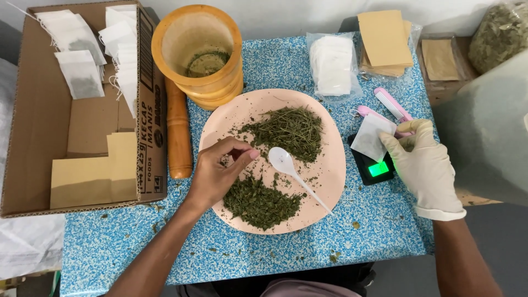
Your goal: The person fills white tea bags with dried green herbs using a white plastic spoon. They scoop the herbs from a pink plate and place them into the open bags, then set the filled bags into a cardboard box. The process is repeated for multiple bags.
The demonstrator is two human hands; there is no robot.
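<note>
Left hand (217,173) bare, pinching herb (258,202) over plate (330,165). Spoon (294,175) just right of fingers, handle running toward near-right. Right hand (426,165) gloved, gripping sachet (371,136) above scale (374,168), farther off.

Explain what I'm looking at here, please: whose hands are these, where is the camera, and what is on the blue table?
There is no machine here: a person works with two hands, filmed by one camera worn on the head, looking down.

The bare left hand pinches dried green herb over a peach plate, its grip closed on a small bit. The plate carries two herb piles and a white plastic spoon.

The gloved right hand holds a small white filter bag over a black pocket scale with a lit green display.

Also on the speckled blue table: a wooden mortar, a pestle, and a cardboard box of bags and envelopes.
</note>
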